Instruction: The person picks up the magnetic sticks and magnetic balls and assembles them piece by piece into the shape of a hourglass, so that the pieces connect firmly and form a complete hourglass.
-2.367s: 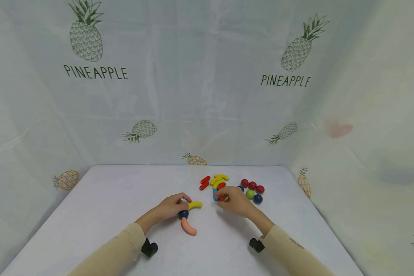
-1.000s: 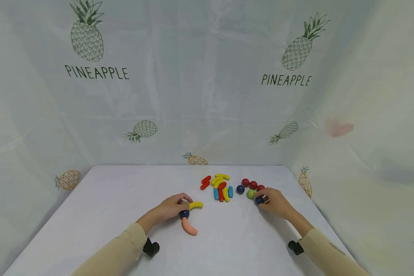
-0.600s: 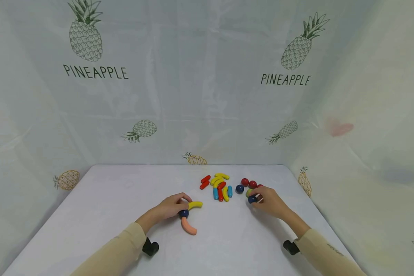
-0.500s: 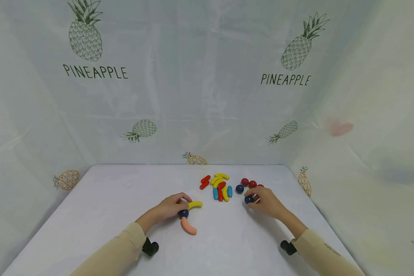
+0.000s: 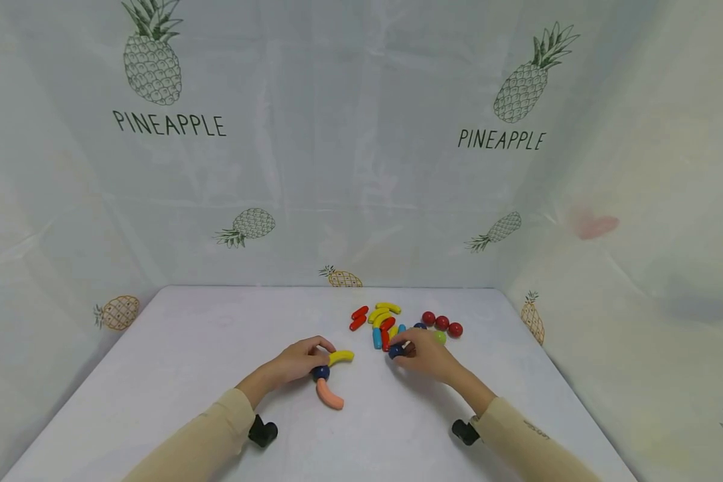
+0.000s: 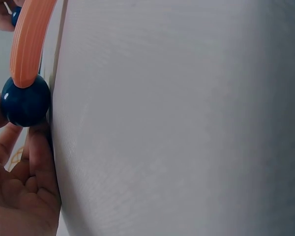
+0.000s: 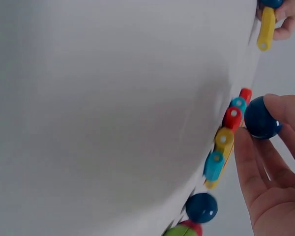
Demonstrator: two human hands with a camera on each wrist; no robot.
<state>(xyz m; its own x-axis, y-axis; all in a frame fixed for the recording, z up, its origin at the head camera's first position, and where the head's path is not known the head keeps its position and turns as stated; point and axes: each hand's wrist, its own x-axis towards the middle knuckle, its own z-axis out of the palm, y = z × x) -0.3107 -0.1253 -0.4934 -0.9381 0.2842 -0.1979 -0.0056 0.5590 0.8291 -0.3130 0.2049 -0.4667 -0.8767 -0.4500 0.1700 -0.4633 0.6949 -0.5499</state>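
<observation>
My left hand pinches a dark blue ball between thumb and fingers, low over the white table. A salmon curved rod joins that ball on the near side. From the same ball a yellow curved rod points away to the right. My right hand holds a second dark blue ball by the fingertips, just in front of the coloured rods. Part of this ball hides behind the fingers in the head view.
Behind my right hand lie red rods, yellow curved rods and blue rods. Further right, red balls, a green ball and another dark blue ball rest on the table. A pineapple-print curtain hangs behind.
My right hand went from the rods over to the balls, took the dark blue ball beside the green one and carried it left. My left hand and its joined pieces stay in place.
</observation>
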